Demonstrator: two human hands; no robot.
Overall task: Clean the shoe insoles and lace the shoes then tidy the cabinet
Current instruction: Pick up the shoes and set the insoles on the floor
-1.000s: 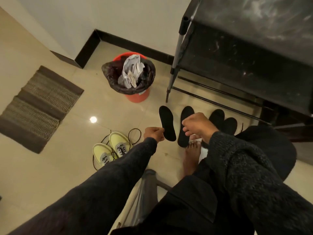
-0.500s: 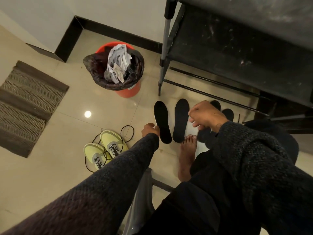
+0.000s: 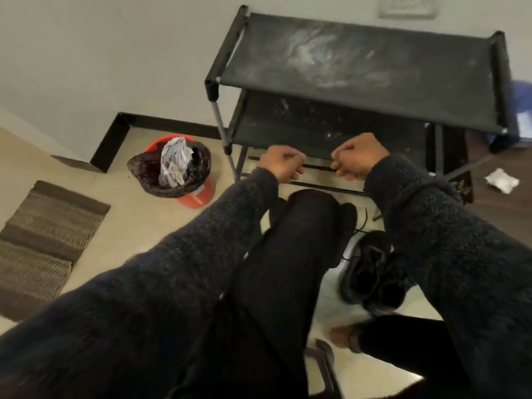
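My left hand (image 3: 283, 167) and my right hand (image 3: 359, 156) are raised side by side in front of the black shoe rack (image 3: 359, 73), both with fingers curled and nothing visible in them. The rack's top and middle shelves are dusty and bare. My knee hides most of the black insoles; only the tip of one insole (image 3: 349, 214) shows beside it on the floor. A pair of black shoes (image 3: 371, 269) lies on the floor under my right forearm, with a loose black lace (image 3: 363, 223) beside them. The yellow shoes are hidden behind my left arm.
An orange bin (image 3: 198, 194) lined with a black bag and stuffed with paper stands left of the rack by the wall corner. A striped brown mat (image 3: 43, 226) lies at the left. A crumpled white wrapper (image 3: 501, 181) rests on a brown surface at the right.
Both hands have lifted off the floor and the insoles and now hover closed in front of the rack. The view has tilted up, showing the whole rack.
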